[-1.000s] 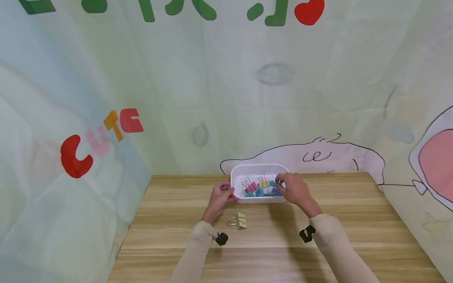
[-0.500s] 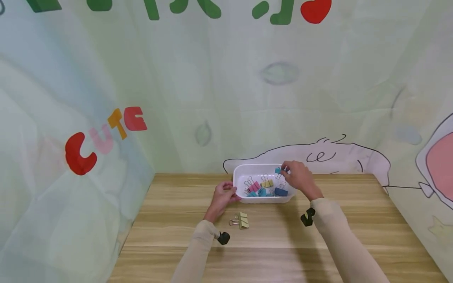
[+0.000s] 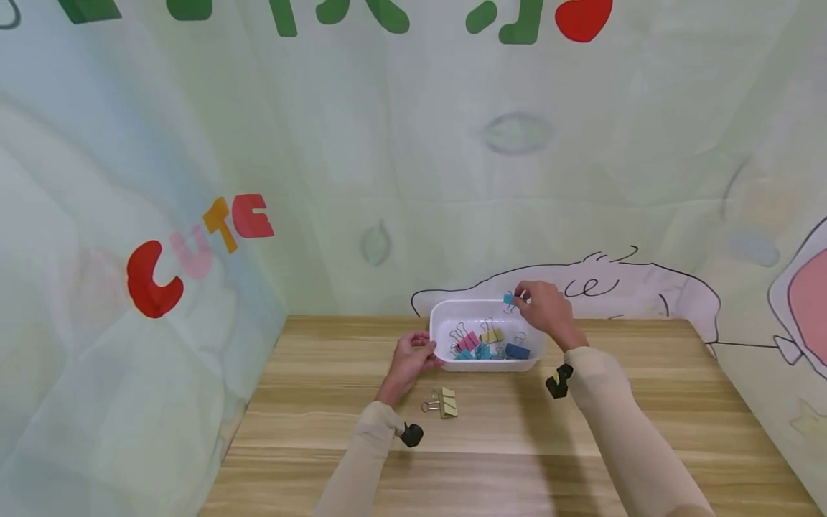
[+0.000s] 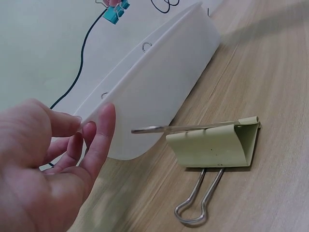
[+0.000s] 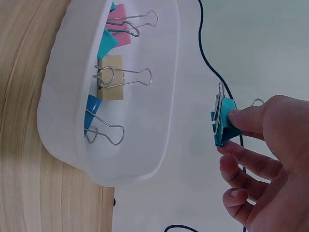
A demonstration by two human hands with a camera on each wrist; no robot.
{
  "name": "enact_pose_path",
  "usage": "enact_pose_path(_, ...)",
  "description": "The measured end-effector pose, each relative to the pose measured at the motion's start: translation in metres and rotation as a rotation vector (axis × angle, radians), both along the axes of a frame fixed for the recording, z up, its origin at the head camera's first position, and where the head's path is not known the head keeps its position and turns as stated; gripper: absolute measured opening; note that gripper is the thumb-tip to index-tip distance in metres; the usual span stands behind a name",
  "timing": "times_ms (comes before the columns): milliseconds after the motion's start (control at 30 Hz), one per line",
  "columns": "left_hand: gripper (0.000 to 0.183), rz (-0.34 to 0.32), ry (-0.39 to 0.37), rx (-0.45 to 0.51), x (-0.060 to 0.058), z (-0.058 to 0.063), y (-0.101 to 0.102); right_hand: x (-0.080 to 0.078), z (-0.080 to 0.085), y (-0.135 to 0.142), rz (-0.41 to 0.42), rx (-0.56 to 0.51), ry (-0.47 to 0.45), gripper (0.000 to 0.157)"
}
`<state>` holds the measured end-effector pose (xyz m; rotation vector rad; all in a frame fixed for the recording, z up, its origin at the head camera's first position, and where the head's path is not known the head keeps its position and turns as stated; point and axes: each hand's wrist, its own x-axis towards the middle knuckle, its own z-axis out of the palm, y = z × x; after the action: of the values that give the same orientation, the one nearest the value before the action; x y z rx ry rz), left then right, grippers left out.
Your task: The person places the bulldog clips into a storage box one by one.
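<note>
A white plastic box (image 3: 487,365) stands at the back of the table with several binder clips in it: a pink one (image 5: 119,36), a yellow one (image 5: 115,89), a dark blue one (image 5: 91,109) and some teal ones. My left hand (image 4: 53,159) pinches the rim at the box's left end between thumb and fingers. Above the box's right back part, my right hand (image 3: 545,307) holds a teal binder clip (image 5: 226,118) pinched between thumb and forefinger. A pale yellow binder clip (image 4: 212,147) lies on the wood in front of the box, near my left wrist.
The wooden table (image 3: 310,431) ends at a printed cloth backdrop (image 3: 362,165) right behind the box. Cloth also hangs along the left and right sides. A small black device (image 3: 411,434) sits at my left wrist, another (image 3: 558,380) at the right.
My right hand has picked the teal binder clip out of the box and lifted it up and back. The left hand keeps its hold on the rim. The head view has shifted slightly.
</note>
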<state>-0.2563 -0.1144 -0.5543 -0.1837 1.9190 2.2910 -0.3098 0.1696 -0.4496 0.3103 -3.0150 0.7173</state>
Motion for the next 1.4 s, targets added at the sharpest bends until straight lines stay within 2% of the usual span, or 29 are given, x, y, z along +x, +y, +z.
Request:
enact_pose_path(233,0.032,0.009,-0.004,-0.005,-0.001,-0.001,0.001,0.0,0.007,0.003,-0.012,-0.024,0.03,0.026)
enact_pose_path(533,0.034,0.014,-0.004,-0.005,-0.001,0.0,0.002,0.002,0.012,0.003,-0.038,-0.042,0.06,0.042)
enact_pose_path(933,0.034,0.014,-0.004,-0.017,-0.002,-0.001,0.002,0.007,0.013,-0.001,-0.023,-0.044,0.061,0.044)
enact_pose_path(1167,0.034,0.01,-0.01,-0.024,-0.002,-0.001,0.002,0.02,0.011,-0.011,0.016,-0.043,0.063,0.046)
enact_pose_path(1400,0.033,0.004,-0.001,-0.022,-0.002,-0.002,0.002,0.043,0.001,-0.035,0.103,-0.016,0.124,0.045)
